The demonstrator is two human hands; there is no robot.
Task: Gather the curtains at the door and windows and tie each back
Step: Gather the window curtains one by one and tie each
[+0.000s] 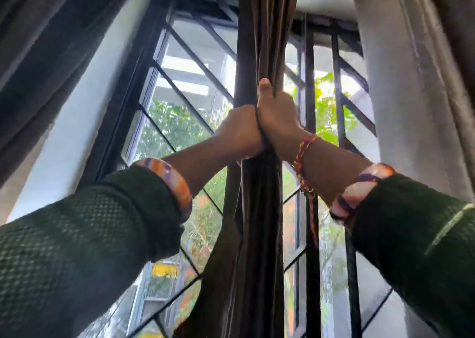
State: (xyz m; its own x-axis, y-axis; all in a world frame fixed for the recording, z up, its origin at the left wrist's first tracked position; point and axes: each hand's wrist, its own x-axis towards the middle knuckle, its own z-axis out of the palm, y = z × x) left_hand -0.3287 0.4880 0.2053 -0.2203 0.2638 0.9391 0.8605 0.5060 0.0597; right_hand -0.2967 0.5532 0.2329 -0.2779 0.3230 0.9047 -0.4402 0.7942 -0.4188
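Before the barred window (pixel 180 85), left hand (pixel 240 131) and right hand (pixel 276 124) grip the bunched curtain (pixel 259 209), fingers hidden.

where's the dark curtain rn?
Head view, centre: the dark curtain hangs bunched before the window grille, gripped by the left hand and right hand side by side.

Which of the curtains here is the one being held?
The dark brown curtain in the middle, bunched into a narrow column. Both the left hand and right hand grip it; the grey curtains at either side hang untouched.

Dark brown curtain (pixel 259 29) hangs bunched into a narrow vertical column before the window.
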